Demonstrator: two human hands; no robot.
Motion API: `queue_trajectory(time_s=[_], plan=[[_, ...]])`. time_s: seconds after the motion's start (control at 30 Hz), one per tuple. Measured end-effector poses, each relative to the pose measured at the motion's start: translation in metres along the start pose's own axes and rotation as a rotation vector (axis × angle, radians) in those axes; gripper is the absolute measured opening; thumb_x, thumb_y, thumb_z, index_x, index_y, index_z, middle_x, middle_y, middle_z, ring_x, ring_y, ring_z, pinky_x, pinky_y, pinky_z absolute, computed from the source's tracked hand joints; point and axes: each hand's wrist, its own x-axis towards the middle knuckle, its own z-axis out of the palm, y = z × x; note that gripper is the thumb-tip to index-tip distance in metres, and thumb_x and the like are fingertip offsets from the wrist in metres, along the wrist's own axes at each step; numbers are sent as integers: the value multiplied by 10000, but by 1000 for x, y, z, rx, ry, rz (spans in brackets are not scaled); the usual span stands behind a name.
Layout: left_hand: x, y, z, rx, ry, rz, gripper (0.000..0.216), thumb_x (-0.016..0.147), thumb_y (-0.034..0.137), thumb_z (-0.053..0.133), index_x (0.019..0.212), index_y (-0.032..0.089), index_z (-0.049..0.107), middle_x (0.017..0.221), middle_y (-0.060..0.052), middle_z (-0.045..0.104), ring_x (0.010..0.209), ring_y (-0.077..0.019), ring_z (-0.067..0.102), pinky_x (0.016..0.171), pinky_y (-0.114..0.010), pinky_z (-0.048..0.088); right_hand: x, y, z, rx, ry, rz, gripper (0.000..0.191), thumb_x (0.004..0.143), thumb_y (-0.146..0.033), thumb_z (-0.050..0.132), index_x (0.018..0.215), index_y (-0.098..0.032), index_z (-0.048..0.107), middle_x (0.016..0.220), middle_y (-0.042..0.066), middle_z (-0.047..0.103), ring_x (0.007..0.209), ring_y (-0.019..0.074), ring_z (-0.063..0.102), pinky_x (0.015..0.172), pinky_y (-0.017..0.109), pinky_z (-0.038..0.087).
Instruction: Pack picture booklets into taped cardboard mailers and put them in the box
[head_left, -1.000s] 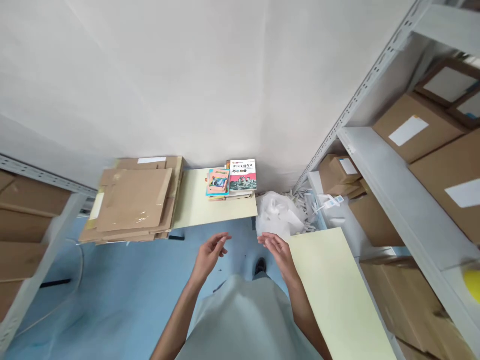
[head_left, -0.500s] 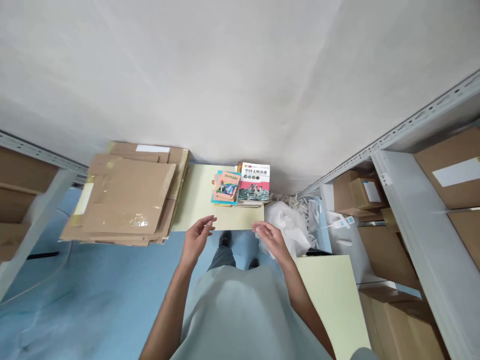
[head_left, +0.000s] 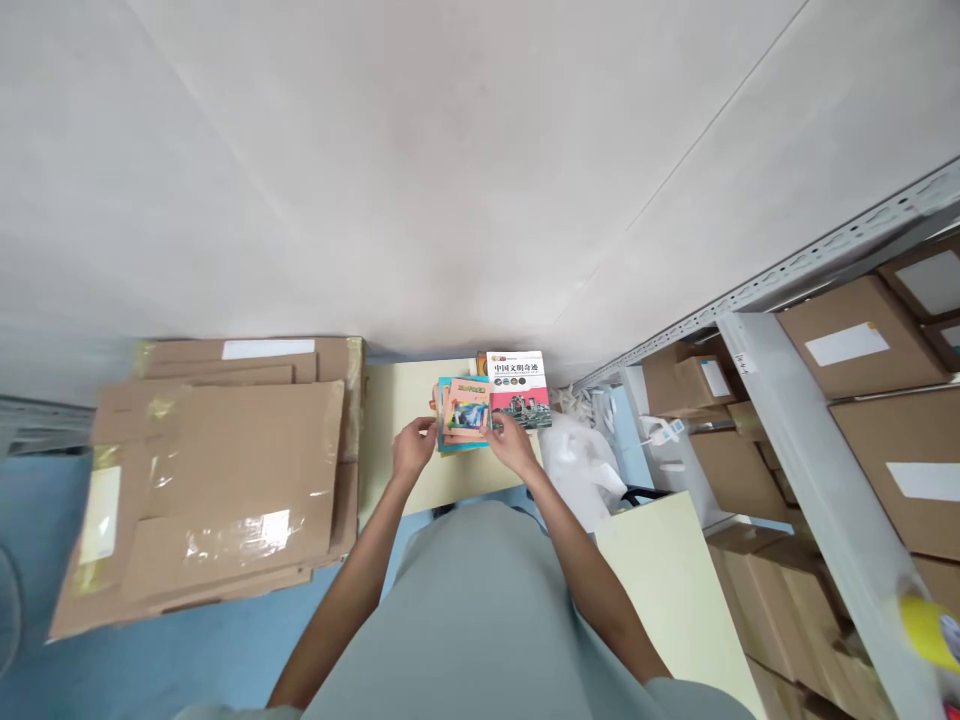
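A small stack of thin booklets [head_left: 466, 412], pink-orange on top and blue beneath, lies on the pale yellow table [head_left: 397, 400]. My left hand [head_left: 414, 448] has its curled fingers at the stack's left edge. On the opposite side my right hand [head_left: 514, 445] closes on the right edge, thumb over the top booklet's lower right corner. Just right of the stack lies a thicker book [head_left: 519, 390] with a white and pink cover and Chinese lettering. My right hand partly covers that book's lower left corner. The fingertips under the booklets are hidden.
Flattened cardboard boxes [head_left: 240, 480] are piled on the left. White plastic wrap [head_left: 581, 465] bulges at the table's right end. Another pale yellow surface [head_left: 667, 580] is beside my right arm. Shelves hold cartons [head_left: 847, 335] at right; yellow tape [head_left: 926, 630] sits nearby.
Both hands have moved forward from the table's front edge to the booklet stack and taken its sides. The stack now lies straighter. My view has shifted closer to the table.
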Motion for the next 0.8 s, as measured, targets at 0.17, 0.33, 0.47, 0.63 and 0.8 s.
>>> queue_trajectory(time_s=[0.17, 0.33, 0.47, 0.63, 0.8], plan=[[10, 0, 8, 124, -50, 7, 286, 972, 323, 598, 1186, 203, 745, 1222, -106, 822, 1157, -306, 762, 990, -381, 556, 28, -5, 29, -248, 8, 78, 297, 990, -285, 658, 1269, -185, 679, 1236, 131, 758, 1142, 261, 710, 972, 336, 524], [3, -1, 15, 147, -23, 18, 311, 980, 361, 591, 1198, 195, 737, 1218, -122, 807, 1120, -313, 756, 965, -384, 558, 25, -3, 43, -343, 20, 136, 454, 1011, -329, 658, 1433, -174, 596, 1332, 169, 704, 1220, 284, 681, 1007, 352, 517], [-1, 3, 17, 149, -1, 19, 396, 994, 477, 575, 1179, 176, 754, 1231, -170, 786, 1117, -338, 749, 953, -394, 556, 21, -8, 53, -399, 54, 129, 678, 961, -405, 733, 1544, -149, 499, 1393, 212, 652, 1274, 341, 645, 1056, 425, 521], [2, 0, 14, 88, -43, -18, 374, 958, 436, 609, 1169, 176, 777, 1205, -172, 814, 1139, -365, 753, 949, -414, 554, 19, -19, 72, -463, 125, 121, 795, 881, -408, 792, 1525, -64, 478, 1354, 273, 637, 1245, 398, 627, 1075, 506, 514], [10, -2, 9, 50, -87, -78, 311, 884, 368, 675, 1112, 199, 803, 1146, -144, 842, 1151, -366, 768, 905, -394, 564, 16, -24, 86, -476, 158, 141, 749, 858, -426, 807, 1447, -61, 521, 1437, 317, 582, 1303, 426, 595, 1106, 537, 492]])
